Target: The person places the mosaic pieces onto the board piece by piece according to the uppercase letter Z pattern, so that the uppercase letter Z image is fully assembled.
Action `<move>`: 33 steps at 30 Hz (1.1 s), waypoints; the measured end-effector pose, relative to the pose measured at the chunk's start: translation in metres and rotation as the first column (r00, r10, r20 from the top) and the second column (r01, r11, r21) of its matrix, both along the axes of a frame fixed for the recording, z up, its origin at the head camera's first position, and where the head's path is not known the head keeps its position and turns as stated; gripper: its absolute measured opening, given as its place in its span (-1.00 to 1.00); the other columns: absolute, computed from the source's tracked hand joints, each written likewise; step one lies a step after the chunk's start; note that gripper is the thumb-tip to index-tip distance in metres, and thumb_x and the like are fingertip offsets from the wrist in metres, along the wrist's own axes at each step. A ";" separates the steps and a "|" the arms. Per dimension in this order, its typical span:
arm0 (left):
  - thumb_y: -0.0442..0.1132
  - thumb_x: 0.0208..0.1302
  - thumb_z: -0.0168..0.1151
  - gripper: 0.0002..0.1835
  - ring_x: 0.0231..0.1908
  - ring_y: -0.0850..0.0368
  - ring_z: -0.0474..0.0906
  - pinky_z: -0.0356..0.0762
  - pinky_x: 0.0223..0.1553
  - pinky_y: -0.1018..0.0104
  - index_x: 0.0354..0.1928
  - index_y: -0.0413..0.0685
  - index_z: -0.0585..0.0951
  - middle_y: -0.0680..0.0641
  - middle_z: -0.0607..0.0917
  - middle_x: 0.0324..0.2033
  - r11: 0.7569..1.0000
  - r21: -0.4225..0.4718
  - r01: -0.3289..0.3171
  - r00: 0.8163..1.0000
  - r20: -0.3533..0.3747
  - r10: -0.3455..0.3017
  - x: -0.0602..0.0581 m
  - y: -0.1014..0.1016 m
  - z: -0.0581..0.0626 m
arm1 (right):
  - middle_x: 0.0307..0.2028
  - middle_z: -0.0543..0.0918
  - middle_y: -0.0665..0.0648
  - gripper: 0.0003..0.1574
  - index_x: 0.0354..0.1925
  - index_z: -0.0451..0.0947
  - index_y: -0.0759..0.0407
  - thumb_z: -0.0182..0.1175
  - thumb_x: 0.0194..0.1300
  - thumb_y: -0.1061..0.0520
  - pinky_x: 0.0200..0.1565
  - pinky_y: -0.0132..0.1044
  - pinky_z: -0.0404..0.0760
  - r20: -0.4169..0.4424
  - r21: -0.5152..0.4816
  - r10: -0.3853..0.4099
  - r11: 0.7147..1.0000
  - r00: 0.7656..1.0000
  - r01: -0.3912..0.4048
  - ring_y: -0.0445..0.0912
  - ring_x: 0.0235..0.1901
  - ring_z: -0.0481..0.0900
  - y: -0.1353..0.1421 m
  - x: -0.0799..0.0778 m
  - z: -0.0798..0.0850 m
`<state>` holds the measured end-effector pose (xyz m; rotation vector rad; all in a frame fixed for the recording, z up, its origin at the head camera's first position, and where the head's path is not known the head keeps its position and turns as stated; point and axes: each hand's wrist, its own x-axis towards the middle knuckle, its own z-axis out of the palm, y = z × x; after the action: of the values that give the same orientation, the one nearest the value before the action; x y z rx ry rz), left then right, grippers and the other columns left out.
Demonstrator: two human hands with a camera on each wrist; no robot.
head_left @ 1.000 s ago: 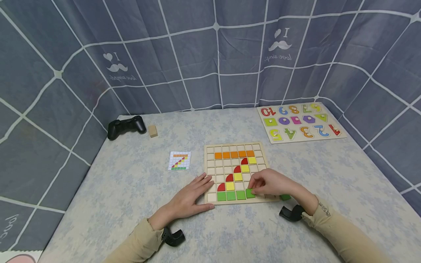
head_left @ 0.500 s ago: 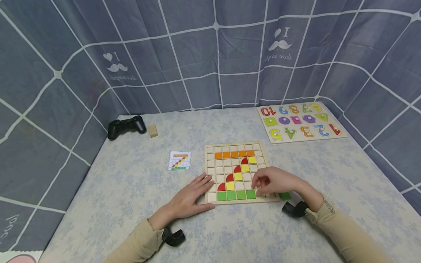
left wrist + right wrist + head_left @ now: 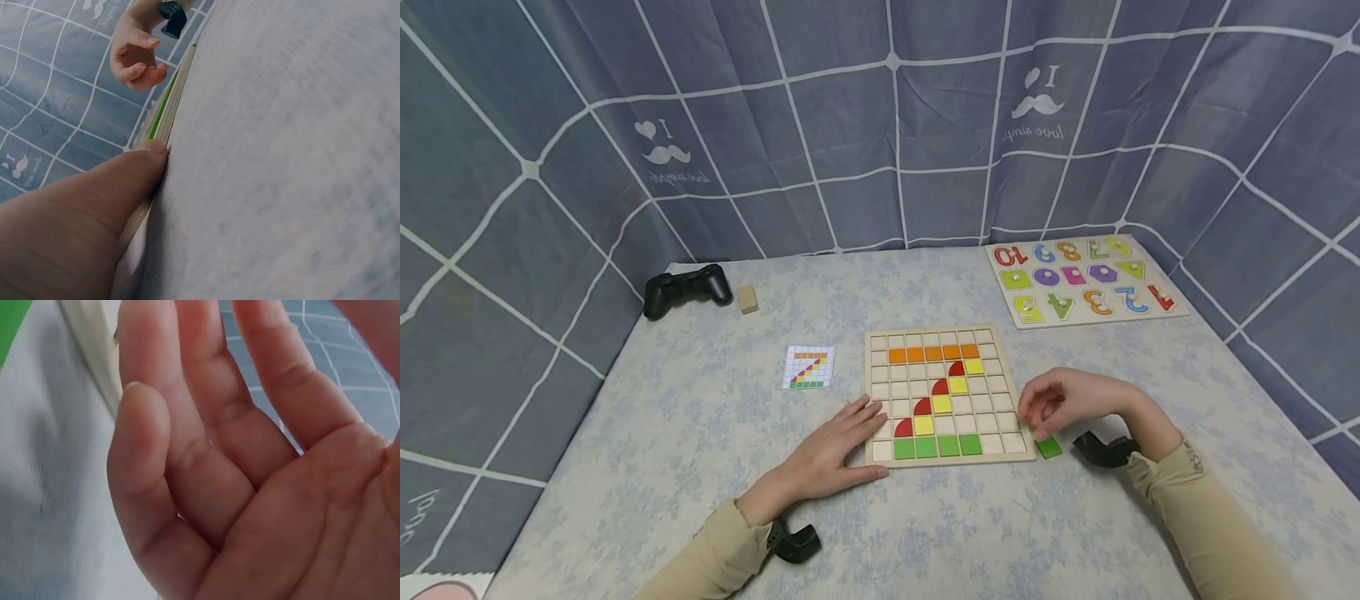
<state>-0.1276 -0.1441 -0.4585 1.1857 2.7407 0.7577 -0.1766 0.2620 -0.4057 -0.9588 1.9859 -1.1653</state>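
A wooden grid board (image 3: pixel 983 403) lies on the table, with an orange row (image 3: pixel 933 354), a diagonal of red quarter-round pieces (image 3: pixel 922 406) and yellow squares (image 3: pixel 942 404), and green squares (image 3: pixel 927 447) along the near row. My left hand (image 3: pixel 827 450) rests flat at the board's left side, fingertips over its edge; in the left wrist view the thumb (image 3: pixel 134 172) lies along the front edge. Just off the board's right corner sits a loose green square tile (image 3: pixel 1049 447). Over it hovers my right hand (image 3: pixel 1078 398), fingers loosely bent and holding nothing.
Left of the board is a small printed pattern card (image 3: pixel 808 367). A black game controller (image 3: pixel 688 290) and a small wooden block (image 3: pixel 748 299) stand at the back left. A number and shape puzzle board (image 3: pixel 1075 287) lies at the back right, before a grey-blue curtain (image 3: pixel 865 125).
My right hand has let go of a green square in the near row and moved right, off the board to beside the loose green tile. My left hand has stayed in place.
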 end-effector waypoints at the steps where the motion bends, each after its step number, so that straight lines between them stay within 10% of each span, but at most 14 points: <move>1: 0.26 0.23 0.11 -0.18 0.42 0.10 -0.10 -0.02 0.40 0.18 0.38 -0.11 0.27 -0.03 0.17 0.40 1.000 -0.002 -0.001 1.000 -0.001 0.001 0.000 0.000 0.000 | -0.38 0.63 0.25 -0.71 -0.16 0.57 0.36 0.33 0.13 0.26 -0.37 -0.36 0.63 0.001 0.004 -0.003 1.000 1.000 0.003 -0.19 -0.41 0.57 0.002 0.000 0.000; 33: 0.26 0.23 0.10 -0.18 0.42 0.11 -0.11 -0.05 0.40 0.21 0.38 -0.10 0.26 -0.03 0.16 0.40 1.000 0.008 0.004 1.000 -0.001 -0.004 0.000 0.000 -0.001 | -0.44 0.43 0.35 -0.53 -0.25 0.45 0.30 0.48 -0.11 0.23 -0.49 -0.43 0.44 0.045 0.138 -0.008 0.990 0.999 0.002 -0.18 -0.50 0.35 0.008 -0.003 -0.012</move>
<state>-0.1276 -0.1443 -0.4591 1.1930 2.7373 0.7683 -0.1793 0.2695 -0.4181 -0.8502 2.0049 -1.0284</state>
